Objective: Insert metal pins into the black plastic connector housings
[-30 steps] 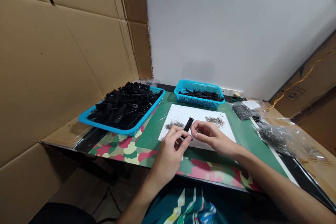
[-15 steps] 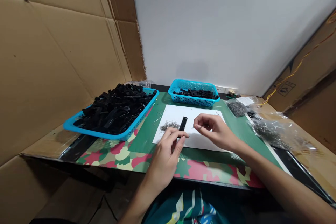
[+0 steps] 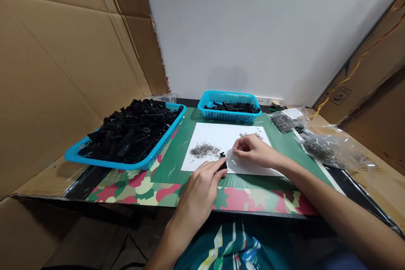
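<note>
My left hand [image 3: 202, 179] is closed around a narrow black plastic piece [image 3: 223, 163], whose upper end sticks out past the fingers. Just to its right, my right hand [image 3: 251, 151] pinches a thin metal pin [image 3: 233, 149], its tip pointing left. A small gap separates the pin from the black piece. Both hands are over a white sheet [image 3: 215, 133]. On that sheet lies a heap of small metal springs or pins [image 3: 204, 150] at the left, and a second small metal heap [image 3: 249, 135] partly behind my right hand.
At the left, a large blue tray [image 3: 148, 162] is piled with black plastic parts. A smaller blue basket [image 3: 229, 116] of black parts stands at the back. Clear bags of metal bits [image 3: 283, 122] lie at the right on the table. Cardboard [image 3: 63, 71] walls the left side.
The black piece has been drawn lower into my left hand, so less of it shows. A thin pin now shows in my right fingertips. The view has shifted slightly.
</note>
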Motion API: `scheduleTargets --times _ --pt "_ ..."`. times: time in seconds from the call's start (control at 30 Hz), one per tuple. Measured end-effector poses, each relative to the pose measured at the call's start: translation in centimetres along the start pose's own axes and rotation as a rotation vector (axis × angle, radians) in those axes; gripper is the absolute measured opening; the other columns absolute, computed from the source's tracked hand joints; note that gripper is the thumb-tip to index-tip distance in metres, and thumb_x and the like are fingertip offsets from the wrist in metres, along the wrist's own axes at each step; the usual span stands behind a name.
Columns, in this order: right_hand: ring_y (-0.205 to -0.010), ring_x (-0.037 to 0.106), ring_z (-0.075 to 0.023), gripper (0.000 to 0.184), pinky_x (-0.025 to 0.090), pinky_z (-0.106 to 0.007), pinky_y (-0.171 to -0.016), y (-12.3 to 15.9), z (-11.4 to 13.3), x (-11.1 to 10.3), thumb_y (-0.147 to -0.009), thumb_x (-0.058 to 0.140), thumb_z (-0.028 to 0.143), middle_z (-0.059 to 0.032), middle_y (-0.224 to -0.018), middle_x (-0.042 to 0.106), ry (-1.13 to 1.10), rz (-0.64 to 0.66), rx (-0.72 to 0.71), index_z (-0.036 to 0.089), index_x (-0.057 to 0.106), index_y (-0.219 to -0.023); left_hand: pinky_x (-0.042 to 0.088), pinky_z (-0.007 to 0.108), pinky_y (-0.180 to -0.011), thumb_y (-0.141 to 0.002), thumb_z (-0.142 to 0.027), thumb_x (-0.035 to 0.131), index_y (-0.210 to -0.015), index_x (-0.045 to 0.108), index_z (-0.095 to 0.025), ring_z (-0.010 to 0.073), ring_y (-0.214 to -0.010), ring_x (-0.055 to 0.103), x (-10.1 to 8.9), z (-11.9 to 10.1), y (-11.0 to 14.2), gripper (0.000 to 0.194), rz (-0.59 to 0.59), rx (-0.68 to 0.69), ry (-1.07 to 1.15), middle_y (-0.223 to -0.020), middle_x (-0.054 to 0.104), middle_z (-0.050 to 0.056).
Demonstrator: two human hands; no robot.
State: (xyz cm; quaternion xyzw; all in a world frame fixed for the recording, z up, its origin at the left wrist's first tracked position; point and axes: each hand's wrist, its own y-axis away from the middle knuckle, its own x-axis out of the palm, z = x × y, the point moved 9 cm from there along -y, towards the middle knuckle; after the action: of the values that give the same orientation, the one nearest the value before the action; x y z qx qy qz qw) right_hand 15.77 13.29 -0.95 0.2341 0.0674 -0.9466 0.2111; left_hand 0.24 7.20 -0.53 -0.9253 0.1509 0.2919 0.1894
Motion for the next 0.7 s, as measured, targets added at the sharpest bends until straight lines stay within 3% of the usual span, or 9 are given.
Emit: scheduleTargets --times 0.2,0.43,0.7 --pt "-0.061 0.051 -0.012 0.014 0.035 -0.025 -0.055 0.2 0.7 0.0 -0.088 0.064 0.025 0.0 -0.067 0.064 0.072 -0.054 -0.015 0.015 0.069 -0.078 0.055 0.033 -0.094 -0.107 -0.019 0.044 -0.139 0.065 -0.028 0.0214 -0.105 0.072 0.2 0.0 0.0 0.039 0.001 -0.021 -0.022 -0.121 0.075 0.006" --pt "-0.061 0.051 -0.0118 0.014 0.033 -0.025 -0.055 0.1 0.9 -0.2 -0.086 0.061 0.018 -0.0001 -0.066 0.063 0.197 -0.106 -0.009 0.014 0.07 -0.076 0.052 0.031 -0.083 -0.109 -0.025 0.042 -0.138 0.064 -0.025 0.0213 -0.093 0.07 0.1 0.5 -0.2 0.037 -0.022 -0.056 -0.07 -0.099 0.074 0.005" --pt "-0.059 0.048 -0.0107 0.011 0.031 -0.026 -0.055 0.1 1.1 -0.3 -0.085 0.063 0.014 0.0026 -0.063 0.059 0.304 -0.136 -0.001 0.015 0.067 -0.075 0.048 0.03 -0.078 -0.108 -0.021 0.041 -0.133 0.065 -0.024 0.0198 -0.088 0.065 0.5 0.4 -0.1 0.034 -0.001 -0.056 -0.126 -0.092 0.069 0.004"
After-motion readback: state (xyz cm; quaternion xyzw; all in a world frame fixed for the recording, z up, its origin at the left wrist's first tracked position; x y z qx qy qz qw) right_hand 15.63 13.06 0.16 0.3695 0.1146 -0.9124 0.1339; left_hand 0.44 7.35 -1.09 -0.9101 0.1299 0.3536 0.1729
